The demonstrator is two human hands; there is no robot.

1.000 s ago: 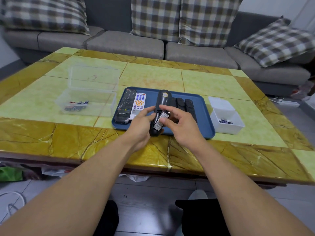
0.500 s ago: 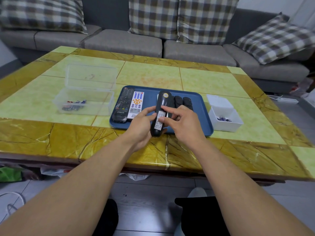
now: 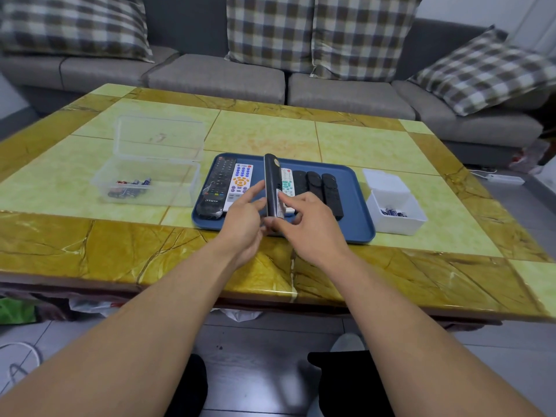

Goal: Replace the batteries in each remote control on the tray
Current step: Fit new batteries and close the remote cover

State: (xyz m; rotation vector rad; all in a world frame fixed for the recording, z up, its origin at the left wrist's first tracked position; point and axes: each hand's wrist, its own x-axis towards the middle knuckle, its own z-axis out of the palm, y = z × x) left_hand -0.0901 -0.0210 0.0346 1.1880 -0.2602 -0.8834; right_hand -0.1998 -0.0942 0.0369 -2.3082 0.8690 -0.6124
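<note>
I hold a long black remote [image 3: 270,182] over the blue tray [image 3: 362,231], turned on its side edge with its labelled back facing right. My left hand [image 3: 243,219] holds its near end from the left, index finger stretched along the side. My right hand [image 3: 311,228] grips the same end, thumb beneath and a fingertip on the white label. Flat on the tray lie a black remote [image 3: 218,188], a white remote with orange buttons [image 3: 239,186], a white remote with green buttons [image 3: 288,183] and three small black remotes [image 3: 317,188].
A clear lidded box [image 3: 168,188] holding several batteries [image 3: 129,188] stands left of the tray. A small white box [image 3: 397,225] with batteries [image 3: 392,212] stands to the right. A grey sofa with checked cushions runs behind the table.
The black remote has been rolled from back-up onto its side edge and lifted slightly. My left index finger has straightened, and my right fingers have shifted toward the near end.
</note>
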